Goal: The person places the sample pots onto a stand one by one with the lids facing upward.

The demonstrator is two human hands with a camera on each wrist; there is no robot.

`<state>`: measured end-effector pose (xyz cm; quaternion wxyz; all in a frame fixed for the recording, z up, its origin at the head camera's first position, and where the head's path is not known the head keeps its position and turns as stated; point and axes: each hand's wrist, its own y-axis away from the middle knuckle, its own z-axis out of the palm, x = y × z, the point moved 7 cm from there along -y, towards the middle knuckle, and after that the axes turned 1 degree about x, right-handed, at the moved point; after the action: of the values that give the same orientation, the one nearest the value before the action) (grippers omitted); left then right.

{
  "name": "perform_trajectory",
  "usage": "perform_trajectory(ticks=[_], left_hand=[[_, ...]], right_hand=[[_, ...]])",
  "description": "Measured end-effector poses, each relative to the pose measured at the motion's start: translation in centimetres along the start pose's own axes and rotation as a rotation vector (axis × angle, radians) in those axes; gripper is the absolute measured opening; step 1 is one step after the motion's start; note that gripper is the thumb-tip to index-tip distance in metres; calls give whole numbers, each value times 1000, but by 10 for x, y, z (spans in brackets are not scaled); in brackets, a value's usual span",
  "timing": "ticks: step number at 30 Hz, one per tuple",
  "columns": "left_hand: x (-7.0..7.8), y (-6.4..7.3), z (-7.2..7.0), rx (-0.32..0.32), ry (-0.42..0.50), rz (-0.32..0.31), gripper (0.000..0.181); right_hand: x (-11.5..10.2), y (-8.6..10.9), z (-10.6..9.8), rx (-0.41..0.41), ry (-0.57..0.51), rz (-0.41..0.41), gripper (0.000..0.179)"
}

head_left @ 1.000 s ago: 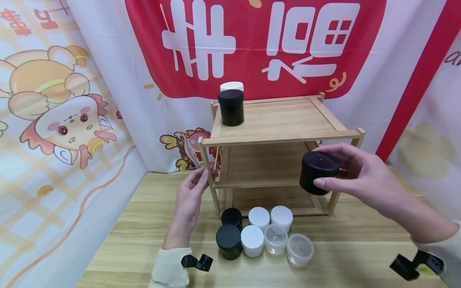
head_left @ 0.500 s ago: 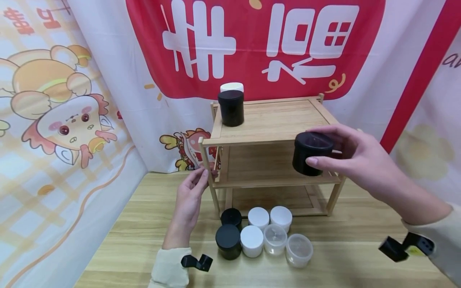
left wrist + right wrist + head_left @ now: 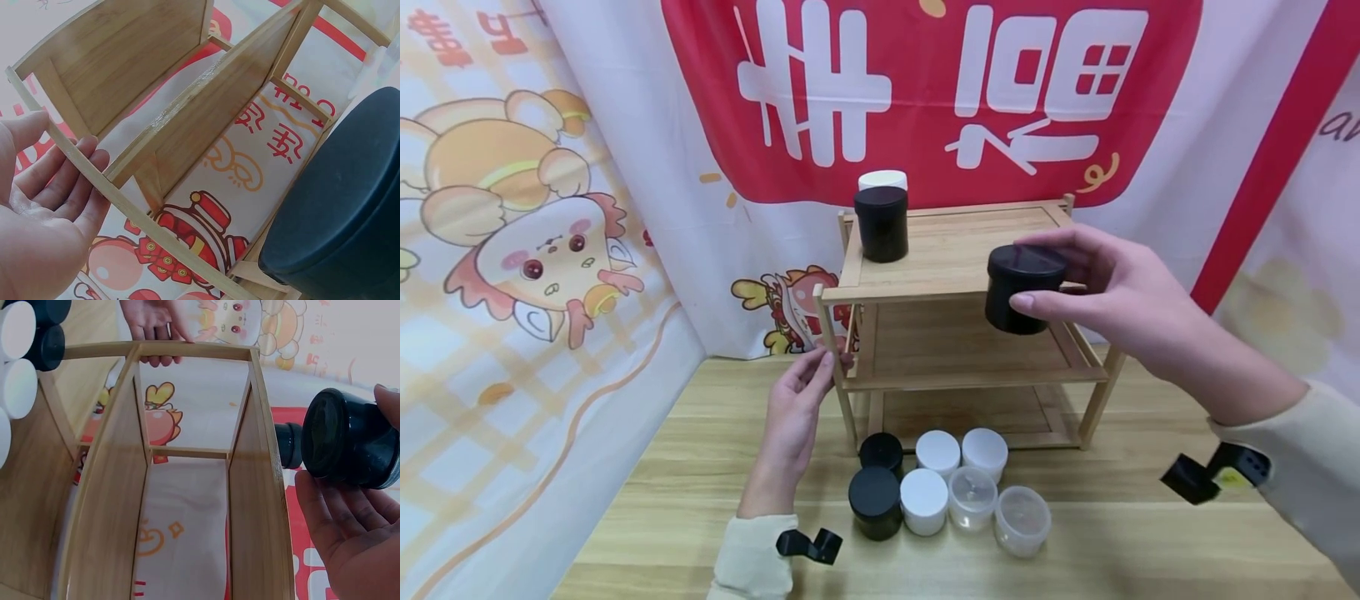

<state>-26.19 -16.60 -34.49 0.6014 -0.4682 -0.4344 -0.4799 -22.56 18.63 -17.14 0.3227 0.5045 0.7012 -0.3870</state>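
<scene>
My right hand (image 3: 1112, 292) holds a lidded black jar (image 3: 1024, 292) between thumb and fingers, upright, in front of the right half of the wooden shelf rack's top board (image 3: 977, 242). In the right wrist view that held jar (image 3: 350, 440) appears beside the top board, apart from it. With thumb and fingers, my left hand (image 3: 793, 408) grips the rack's front left post (image 3: 144, 219). Toward the left of the top board stands another black jar (image 3: 882, 229), with a white jar (image 3: 883, 179) partly hidden behind it.
On the table before the rack stand two black jars (image 3: 876, 504), several white-lidded jars (image 3: 924, 502) and two clear tubs (image 3: 1022, 521). The rack has a middle shelf (image 3: 962, 346) and a bottom shelf (image 3: 966, 417). A printed curtain (image 3: 805, 83) hangs behind.
My right hand has lifted the black jar and carried it leftward, from beside the rack's right post to near the top board's front edge. My left hand has stayed on the post.
</scene>
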Motion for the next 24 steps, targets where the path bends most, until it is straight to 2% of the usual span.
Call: perform_trajectory(ticks=[10, 15, 24], left_hand=[[-1, -1, 1, -2, -9, -11, 46], [-2, -3, 2, -10, 5, 3, 45], [-2, -5, 1, -10, -1, 5, 42]], right_hand=[[-11, -22, 12, -7, -10, 13, 66], [-17, -32, 23, -19, -28, -13, 67], [-27, -45, 36, -19, 16, -51, 67]])
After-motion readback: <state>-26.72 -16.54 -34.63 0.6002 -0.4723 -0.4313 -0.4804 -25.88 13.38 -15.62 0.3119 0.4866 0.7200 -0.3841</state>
